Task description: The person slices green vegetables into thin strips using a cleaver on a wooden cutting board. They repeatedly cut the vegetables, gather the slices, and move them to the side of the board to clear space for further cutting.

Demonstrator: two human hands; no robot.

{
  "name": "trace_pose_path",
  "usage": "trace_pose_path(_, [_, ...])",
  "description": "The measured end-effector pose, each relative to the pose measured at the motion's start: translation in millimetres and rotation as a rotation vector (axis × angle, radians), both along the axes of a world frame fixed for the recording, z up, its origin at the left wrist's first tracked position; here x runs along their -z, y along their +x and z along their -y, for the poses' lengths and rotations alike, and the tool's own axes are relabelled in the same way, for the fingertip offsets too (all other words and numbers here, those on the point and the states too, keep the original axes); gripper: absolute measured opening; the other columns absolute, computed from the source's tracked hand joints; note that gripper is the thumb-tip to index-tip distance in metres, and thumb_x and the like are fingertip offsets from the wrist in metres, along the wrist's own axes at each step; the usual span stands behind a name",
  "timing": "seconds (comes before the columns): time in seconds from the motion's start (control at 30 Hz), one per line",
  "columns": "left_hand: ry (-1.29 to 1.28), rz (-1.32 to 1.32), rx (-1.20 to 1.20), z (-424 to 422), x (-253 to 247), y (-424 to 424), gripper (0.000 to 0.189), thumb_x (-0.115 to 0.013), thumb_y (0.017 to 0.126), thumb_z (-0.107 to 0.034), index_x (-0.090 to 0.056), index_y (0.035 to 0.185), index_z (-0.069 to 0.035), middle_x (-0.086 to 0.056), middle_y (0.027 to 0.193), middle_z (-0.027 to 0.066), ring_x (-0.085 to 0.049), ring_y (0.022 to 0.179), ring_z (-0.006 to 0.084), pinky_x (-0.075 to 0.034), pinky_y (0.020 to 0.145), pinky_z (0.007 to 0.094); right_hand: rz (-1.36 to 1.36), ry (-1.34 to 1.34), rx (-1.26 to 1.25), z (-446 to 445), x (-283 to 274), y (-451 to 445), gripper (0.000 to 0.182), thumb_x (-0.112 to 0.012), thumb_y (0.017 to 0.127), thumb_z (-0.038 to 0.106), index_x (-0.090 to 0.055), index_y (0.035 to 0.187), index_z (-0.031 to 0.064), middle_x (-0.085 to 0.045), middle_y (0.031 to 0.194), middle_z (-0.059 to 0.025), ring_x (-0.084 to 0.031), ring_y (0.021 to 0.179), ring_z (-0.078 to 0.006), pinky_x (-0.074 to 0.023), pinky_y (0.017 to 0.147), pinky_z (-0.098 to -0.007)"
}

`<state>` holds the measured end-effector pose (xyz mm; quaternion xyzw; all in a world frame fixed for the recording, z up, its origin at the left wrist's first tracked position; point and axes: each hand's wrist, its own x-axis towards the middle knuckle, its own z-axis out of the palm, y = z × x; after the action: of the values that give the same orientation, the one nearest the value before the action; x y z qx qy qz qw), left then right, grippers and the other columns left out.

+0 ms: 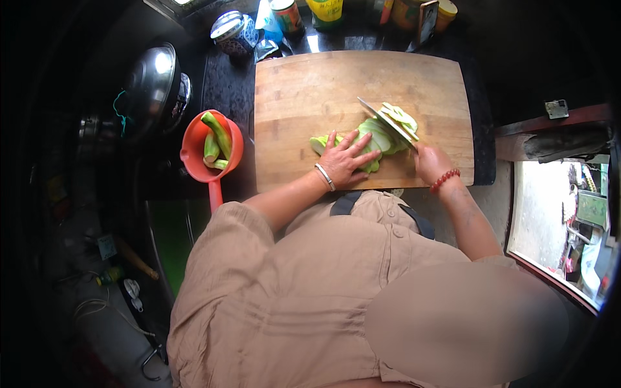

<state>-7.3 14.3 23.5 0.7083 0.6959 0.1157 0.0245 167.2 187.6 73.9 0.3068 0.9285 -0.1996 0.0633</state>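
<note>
A large wooden cutting board (310,92) lies before me. My left hand (343,162), fingers spread and flat, rests on overlapping pale green vegetable slices (381,137) near the board's front edge. My right hand (433,164) grips the handle of a kitchen knife (383,116), whose blade slants away to the upper left. The blade stands at the right end of the slices. Just beyond it is a small pile of cut green strips (401,116). Part of the slices is hidden under my left palm.
Left of the board sits a red plastic ladle (236,153) with several peeled green vegetable pieces (220,133). A lidded wok (156,80) stands farther left. Along the back are a blue-and-white jar (236,35), a can (287,15), a yellow container (326,12) and a propped phone (428,20).
</note>
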Motion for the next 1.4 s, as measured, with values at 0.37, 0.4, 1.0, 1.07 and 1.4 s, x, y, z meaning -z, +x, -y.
trace_pose_path(0.37, [0.013, 0.036, 0.001, 1.1, 3.8, -1.3, 0.066, -0.065, 0.069, -0.047, -0.041, 0.13, -0.036, -0.033, 0.141, 0.0043, -0.034, 0.126, 0.0283, -0.025, 0.093, 0.0642, -0.15, 0.011, 0.031, 0.5, 14.9, 1.6, 0.015, -0.053, 0.083, 0.02, -0.061, 0.092, 0.0096, -0.061, 0.072, -0.0199, -0.06, 0.069, -0.0367, -0.0476, 0.061, -0.0458])
trace_pose_path(0.4, [0.009, 0.039, -0.003, 1.0, 3.7, -0.8, 0.066, -0.065, 0.069, -0.047, -0.041, 0.13, -0.036, -0.033, 0.141, 0.0043, -0.034, 0.126, 0.0283, -0.025, 0.093, 0.0641, -0.17, 0.011, 0.036, 3.0, 4.3, 0.7, 0.015, -0.053, 0.083, 0.02, -0.061, 0.092, 0.0098, -0.061, 0.072, -0.0198, -0.06, 0.069, -0.0369, -0.0475, 0.061, -0.0459])
trace_pose_path(1.0, [0.035, 0.027, -0.006, 0.9, 4.5, -1.3, 0.065, -0.064, 0.069, -0.047, -0.042, 0.13, -0.037, -0.033, 0.141, 0.0048, -0.035, 0.126, 0.027, -0.027, 0.092, 0.0622, -0.015, 0.023, -0.012, 6.3, 16.4, -8.7, 0.017, -0.052, 0.085, 0.02, -0.058, 0.086, 0.0044, -0.061, 0.074, -0.0221, -0.06, 0.072, -0.0386, -0.0475, 0.063, -0.0473])
trace_pose_path(1.07, [0.055, 0.032, -0.004, -1.1, 5.1, -1.3, 0.065, -0.064, 0.069, -0.047, -0.042, 0.13, -0.037, -0.033, 0.141, 0.0057, -0.035, 0.126, 0.0271, -0.027, 0.092, 0.0623, -0.013, 0.044, 0.001, 1.7, 28.1, -5.4, 0.016, -0.052, 0.085, 0.02, -0.058, 0.087, 0.0047, -0.061, 0.074, -0.0222, -0.06, 0.071, -0.0387, -0.0474, 0.062, -0.047])
trace_pose_path(1.4, [0.07, 0.054, -0.018, 0.7, 8.7, -0.9, 0.065, -0.065, 0.068, -0.047, -0.043, 0.129, -0.037, -0.039, 0.133, 0.0081, -0.035, 0.125, 0.0274, -0.027, 0.092, 0.063, -0.088, -0.029, 0.02, 14.4, 12.2, -2.6, 0.017, -0.053, 0.085, 0.021, -0.056, 0.085, 0.005, -0.06, 0.074, -0.0222, -0.059, 0.071, -0.039, -0.0468, 0.062, -0.047])
